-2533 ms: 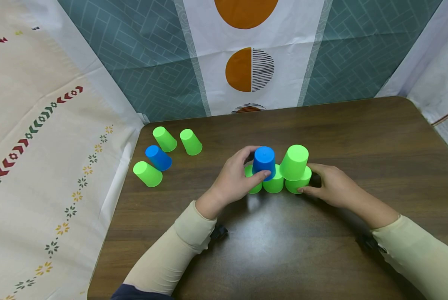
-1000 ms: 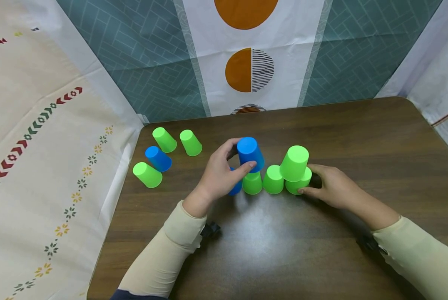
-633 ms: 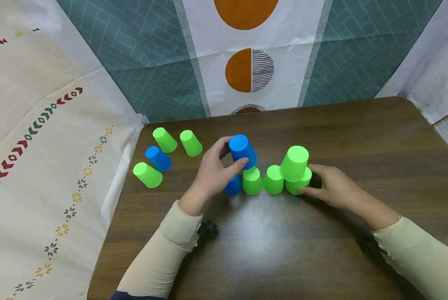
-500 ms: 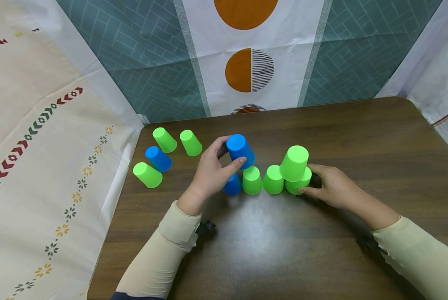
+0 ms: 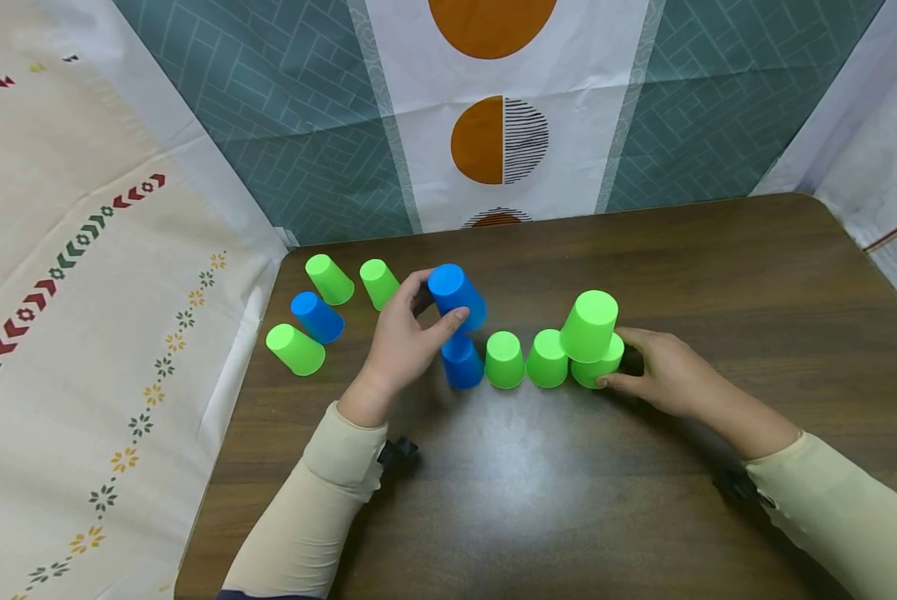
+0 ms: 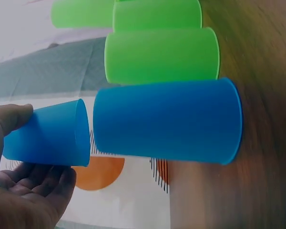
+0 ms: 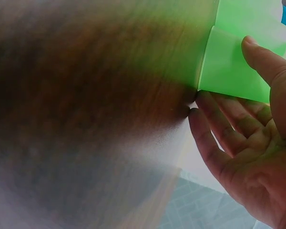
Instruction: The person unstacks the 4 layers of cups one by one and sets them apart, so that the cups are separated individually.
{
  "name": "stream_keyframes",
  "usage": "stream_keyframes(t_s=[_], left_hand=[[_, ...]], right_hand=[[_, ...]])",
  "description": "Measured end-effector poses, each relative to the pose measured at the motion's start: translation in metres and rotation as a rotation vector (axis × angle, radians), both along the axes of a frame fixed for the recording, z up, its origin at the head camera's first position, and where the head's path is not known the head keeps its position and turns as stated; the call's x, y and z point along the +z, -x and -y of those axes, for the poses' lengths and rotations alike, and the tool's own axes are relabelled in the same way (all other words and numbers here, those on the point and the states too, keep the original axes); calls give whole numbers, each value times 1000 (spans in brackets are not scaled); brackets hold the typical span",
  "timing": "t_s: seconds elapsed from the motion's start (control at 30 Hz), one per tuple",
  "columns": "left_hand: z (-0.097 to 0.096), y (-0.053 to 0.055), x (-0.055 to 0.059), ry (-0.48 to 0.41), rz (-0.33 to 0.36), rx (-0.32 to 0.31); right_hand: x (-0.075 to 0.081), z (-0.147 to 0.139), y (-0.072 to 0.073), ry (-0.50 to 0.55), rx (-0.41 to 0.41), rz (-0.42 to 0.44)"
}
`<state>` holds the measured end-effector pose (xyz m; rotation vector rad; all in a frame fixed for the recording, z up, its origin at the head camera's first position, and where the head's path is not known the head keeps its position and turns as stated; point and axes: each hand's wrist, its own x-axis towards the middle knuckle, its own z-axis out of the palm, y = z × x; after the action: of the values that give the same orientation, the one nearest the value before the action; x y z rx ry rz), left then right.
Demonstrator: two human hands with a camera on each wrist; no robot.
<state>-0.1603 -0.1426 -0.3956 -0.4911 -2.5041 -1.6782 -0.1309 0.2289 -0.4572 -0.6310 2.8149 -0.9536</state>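
My left hand (image 5: 402, 346) grips an upside-down blue cup (image 5: 458, 296) between thumb and fingers, tilted slightly. In the left wrist view this cup hangs with a narrow gap from the standing blue cup (image 6: 167, 121). That standing cup is the left end of a row, beside green cups (image 5: 504, 361) (image 5: 548, 360). A rightmost green cup (image 5: 597, 375) closes the row, and an upper green cup (image 5: 589, 325) sits over the right end. My right hand (image 5: 666, 371) holds the rightmost cup, thumb in front; in the right wrist view its fingers (image 7: 224, 121) lie along the cup's side.
Back left on the wooden table (image 5: 719, 267) stand several more cups: a blue cup (image 5: 318, 317) among green cups (image 5: 295, 349). A patterned cloth (image 5: 118, 350) hangs along the left edge, and a teal and white curtain (image 5: 283, 125) lies behind the table.
My left hand has carried the blue cup leftward from above the green cups to above the standing blue cup, which has come into view. The right hand stays in place.
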Motion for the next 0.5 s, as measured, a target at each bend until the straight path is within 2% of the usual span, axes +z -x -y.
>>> stream_keyframes(t_s=[0.27,0.5], left_hand=[[11,4,2,-9,11,41],[21,8,-2,-1,-25,87]], right_hand=[[2,1,0,-5,0,0],[2,0,0,-3,2,4]])
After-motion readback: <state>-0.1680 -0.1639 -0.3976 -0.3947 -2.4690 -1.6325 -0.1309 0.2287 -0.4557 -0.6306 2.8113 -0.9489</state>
